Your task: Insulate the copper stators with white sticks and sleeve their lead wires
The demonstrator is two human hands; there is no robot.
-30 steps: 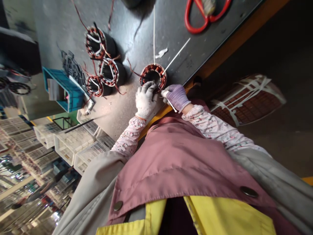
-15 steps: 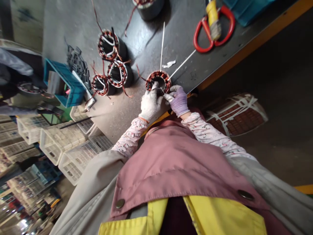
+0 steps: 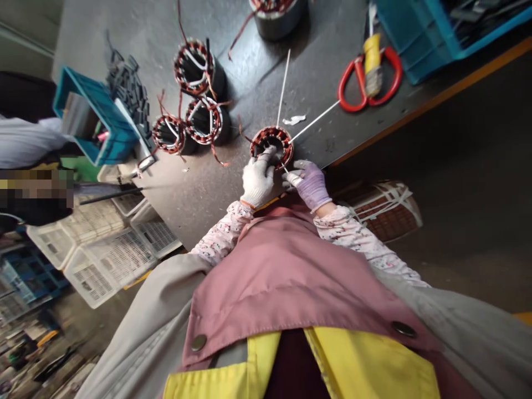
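Note:
A motor stator [image 3: 272,142] with copper-red windings stands near the front edge of the dark workbench [image 3: 249,66]. My left hand [image 3: 258,177], in a white glove, grips its near rim with curled fingers. My right hand [image 3: 310,182], in a purple glove, pinches a thin white strip [image 3: 291,176] beside the stator's right side. Two long white strips [image 3: 284,86] stick out of the windings, one pointing away, one toward the scissors.
Three more wound stators [image 3: 195,113] stand to the left, another [image 3: 276,14] at the far edge. Red-handled scissors [image 3: 368,77] lie at the right. Blue bins [image 3: 93,124] sit on both sides; white crates [image 3: 108,249] are stacked below left. A round woven stool [image 3: 382,208] is under the bench edge.
The view has tilted, bringing the scissors and right blue bin further into sight. My right hand drew back slightly from the stator rim while still pinching the strip; my left hand stays on the stator.

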